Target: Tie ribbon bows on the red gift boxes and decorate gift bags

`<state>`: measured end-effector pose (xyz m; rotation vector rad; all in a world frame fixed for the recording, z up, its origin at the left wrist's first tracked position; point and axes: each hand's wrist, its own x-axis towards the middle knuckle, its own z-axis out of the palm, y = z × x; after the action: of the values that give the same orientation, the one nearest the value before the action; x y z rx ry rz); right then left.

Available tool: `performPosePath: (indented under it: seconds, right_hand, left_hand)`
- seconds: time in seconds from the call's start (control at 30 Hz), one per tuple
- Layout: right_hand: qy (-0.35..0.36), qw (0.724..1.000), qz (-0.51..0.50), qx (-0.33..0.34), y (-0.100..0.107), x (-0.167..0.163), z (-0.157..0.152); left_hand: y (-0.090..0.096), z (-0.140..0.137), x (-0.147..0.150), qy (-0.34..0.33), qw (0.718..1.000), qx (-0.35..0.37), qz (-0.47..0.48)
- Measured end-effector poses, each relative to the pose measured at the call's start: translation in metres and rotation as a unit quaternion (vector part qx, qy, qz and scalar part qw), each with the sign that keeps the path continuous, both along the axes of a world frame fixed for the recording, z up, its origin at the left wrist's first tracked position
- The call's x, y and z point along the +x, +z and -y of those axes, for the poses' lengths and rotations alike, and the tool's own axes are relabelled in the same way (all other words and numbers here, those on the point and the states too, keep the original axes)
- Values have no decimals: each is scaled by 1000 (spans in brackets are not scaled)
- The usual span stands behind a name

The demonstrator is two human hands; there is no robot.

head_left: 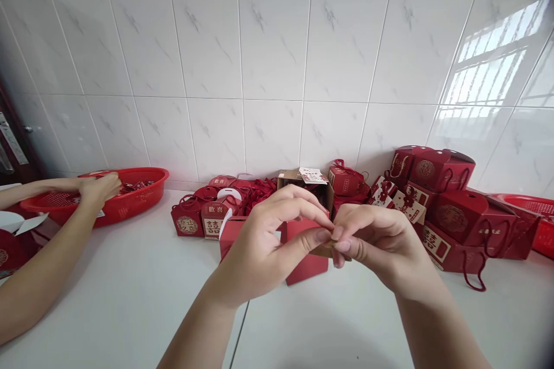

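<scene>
My left hand and my right hand meet in front of me, above the table. Both are closed in a pinch, with thumbs and fingertips nearly touching. Between the fingertips shows a sliver of something small and brownish, mostly hidden, whose kind I cannot make out. Just behind and below my hands stands a red paper box, partly covered by them. Farther back is an open brown cardboard box with a printed card on its edge.
Small red gift boxes cluster against the wall. Larger red gift boxes with cord handles are stacked at right, before a red plastic basket. At left, another person's hands reach into a red basket on the white table.
</scene>
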<state>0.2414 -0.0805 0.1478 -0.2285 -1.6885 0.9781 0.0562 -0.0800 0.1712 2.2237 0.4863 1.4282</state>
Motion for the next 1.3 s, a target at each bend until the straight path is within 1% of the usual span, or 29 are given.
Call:
performPosePath:
  seconds: [0.07,0.13,0.2,0.27,0.33,0.43,0.6,0.7,0.8,0.93,1.03,1.1,1.13,1.17,1.23,1.3]
  right_hand:
    - [-31,999,-9,6,0,-1,-1]
    - [-53,998,-19,16,0,-2,-3]
    - [-54,998,-22,20,0,-3,-5]
    - [-43,999,-13,8,-1,-4,-6]
    - [-42,999,4,-2,-2,-3,-7]
    - [-66,997,34,15,-3,-1,-6]
    - [-102,994,31,31,-5,-1,-6]
    - [-129,991,6,39,-7,-4,-7]
    - [-146,989,-21,28,-10,-9,-7]
    - [-179,983,-24,12,-14,-13,-9]
    - [-178,984,-29,-8,-12,-12,-11]
    - [-150,988,-27,-40,-8,-9,-11]
    - [-133,989,-27,-59,-5,-6,-12]
    - [-119,989,-28,-78,-3,-2,-12]
    - [-103,989,-34,-102,1,7,-14]
    - [-90,988,-43,-116,4,18,-15]
  left_hand:
    - [-1,-1,3,21,1000,5,18]
    - [-3,-3,4,22,999,-10,34]
    - [-4,-5,3,3,998,-44,37]
    - [-4,-8,1,-11,996,-81,28]
    - [-3,-10,-2,-10,994,-107,12]
    - [-3,-10,-4,5,993,-119,-4]
    - [-2,-9,-1,27,994,-109,-10]
    - [-2,-8,2,59,993,-99,0]
    - [-4,-7,5,103,992,-73,1]
    - [-8,-8,10,154,988,-24,-1]
    - [-9,-10,13,153,988,-4,-3]
    - [-11,-15,12,135,990,-29,-6]
    - [-13,-20,11,135,989,-55,-5]
    - [-17,-27,9,149,985,-86,-4]
    - [-28,-43,6,208,966,-152,-9]
    - [-43,-61,3,274,938,-209,-43]
